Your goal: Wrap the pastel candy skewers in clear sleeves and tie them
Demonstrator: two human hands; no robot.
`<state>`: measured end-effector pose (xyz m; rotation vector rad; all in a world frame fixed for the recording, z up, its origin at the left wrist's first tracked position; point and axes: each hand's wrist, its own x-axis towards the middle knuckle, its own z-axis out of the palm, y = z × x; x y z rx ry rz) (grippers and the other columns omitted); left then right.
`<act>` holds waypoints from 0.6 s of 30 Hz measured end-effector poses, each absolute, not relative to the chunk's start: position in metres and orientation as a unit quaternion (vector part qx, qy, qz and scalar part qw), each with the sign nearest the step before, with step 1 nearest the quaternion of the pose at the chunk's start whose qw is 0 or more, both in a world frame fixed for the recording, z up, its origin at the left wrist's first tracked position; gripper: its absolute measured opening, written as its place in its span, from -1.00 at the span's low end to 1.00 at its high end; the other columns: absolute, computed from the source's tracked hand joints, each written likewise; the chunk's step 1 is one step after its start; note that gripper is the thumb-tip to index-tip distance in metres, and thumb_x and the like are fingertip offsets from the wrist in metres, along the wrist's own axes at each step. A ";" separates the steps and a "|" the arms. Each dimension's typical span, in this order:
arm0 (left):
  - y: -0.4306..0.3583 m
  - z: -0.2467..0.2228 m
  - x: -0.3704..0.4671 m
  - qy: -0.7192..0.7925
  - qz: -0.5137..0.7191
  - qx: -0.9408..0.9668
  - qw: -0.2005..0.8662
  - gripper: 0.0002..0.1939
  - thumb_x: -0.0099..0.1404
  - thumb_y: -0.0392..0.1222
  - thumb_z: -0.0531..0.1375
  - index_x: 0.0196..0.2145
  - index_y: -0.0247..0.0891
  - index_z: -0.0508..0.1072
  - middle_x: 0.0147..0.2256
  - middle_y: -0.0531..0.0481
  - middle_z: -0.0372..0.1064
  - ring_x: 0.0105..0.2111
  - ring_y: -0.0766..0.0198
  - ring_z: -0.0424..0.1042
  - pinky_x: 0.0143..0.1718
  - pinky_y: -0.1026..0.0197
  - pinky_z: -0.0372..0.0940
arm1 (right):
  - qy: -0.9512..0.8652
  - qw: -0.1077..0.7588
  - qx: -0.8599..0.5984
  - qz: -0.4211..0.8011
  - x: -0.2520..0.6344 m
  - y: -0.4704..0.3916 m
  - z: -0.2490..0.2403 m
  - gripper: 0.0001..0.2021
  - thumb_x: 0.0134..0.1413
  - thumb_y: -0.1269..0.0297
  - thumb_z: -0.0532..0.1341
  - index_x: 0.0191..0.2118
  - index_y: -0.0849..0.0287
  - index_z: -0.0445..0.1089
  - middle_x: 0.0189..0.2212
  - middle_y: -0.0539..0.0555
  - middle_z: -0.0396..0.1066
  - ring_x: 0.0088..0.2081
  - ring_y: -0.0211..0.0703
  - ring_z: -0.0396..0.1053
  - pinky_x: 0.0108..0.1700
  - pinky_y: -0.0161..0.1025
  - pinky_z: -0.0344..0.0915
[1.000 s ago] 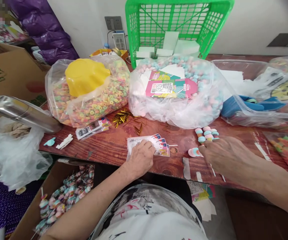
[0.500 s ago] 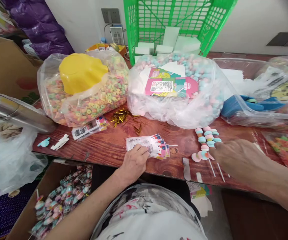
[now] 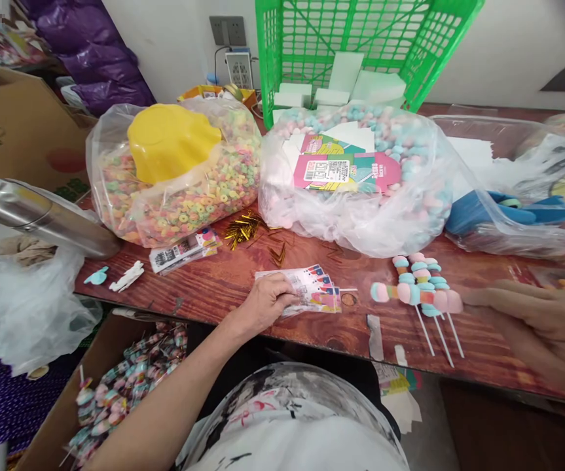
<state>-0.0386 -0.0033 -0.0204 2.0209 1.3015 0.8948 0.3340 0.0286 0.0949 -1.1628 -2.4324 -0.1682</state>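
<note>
On the near part of the table my left hand point(image 3: 266, 302) has its fingers curled over a fanned stack of printed plastic bags point(image 3: 314, 288), pinching the near left side. A white stick point(image 3: 348, 289) pokes out at the stack's right. Over at the right, my right hand point(image 3: 542, 320), slightly blurred, grips one end of a marshmallow candy skewer point(image 3: 412, 294). That skewer lies sideways, its pink and blue pieces pointing left; its stick is hidden by the hand. Beneath it several more marshmallow skewers point(image 3: 422, 267) rest on the table, white sticks toward me.
Behind are a bag of ring gummies point(image 3: 179, 209) with a yellow bowl point(image 3: 171, 140), a bag of marshmallows point(image 3: 351, 219) and a green crate point(image 3: 267, 65). Gold twist ties point(image 3: 243, 229) lie mid-table. A steel flask point(image 3: 41, 212) leans left; a box of wrapped skewers point(image 3: 125, 379) stands below.
My right hand has moved right and turned, bringing a skewer level across the others. My left hand stays on the bags. The whole view has shifted slightly.
</note>
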 end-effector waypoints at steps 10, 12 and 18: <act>0.000 -0.016 -0.039 0.517 0.352 0.686 0.372 -0.94 0.15 -0.25 0.31 -0.46 -0.28 0.58 -0.44 0.00 0.46 -0.39 0.30 0.41 -0.32 0.30 0.25 | -0.849 0.351 -0.389 0.060 0.265 -0.015 0.051 -0.83 0.11 0.49 0.17 -0.23 0.12 0.44 -0.44 -0.01 0.48 -0.46 -0.27 0.47 -0.44 -0.40 0.35; 0.000 -0.014 -0.039 0.513 0.358 0.683 0.377 -0.94 0.14 -0.26 0.30 -0.46 -0.28 0.57 -0.46 0.01 0.46 -0.42 0.31 0.41 -0.34 0.30 0.25 | -0.856 0.347 -0.381 0.046 0.266 -0.016 0.042 -0.82 0.11 0.51 0.16 -0.22 0.13 0.44 -0.41 0.01 0.48 -0.44 -0.26 0.47 -0.41 -0.38 0.36; 0.000 -0.015 -0.039 0.484 0.366 0.720 0.337 -0.91 0.16 -0.23 0.30 -0.47 -0.28 0.56 -0.47 0.00 0.47 -0.39 0.29 0.41 -0.31 0.28 0.24 | -0.898 0.274 -0.335 -0.074 0.270 -0.017 0.031 -0.79 0.11 0.57 0.07 -0.22 0.24 0.41 -0.35 0.10 0.47 -0.37 -0.20 0.43 -0.34 -0.27 0.31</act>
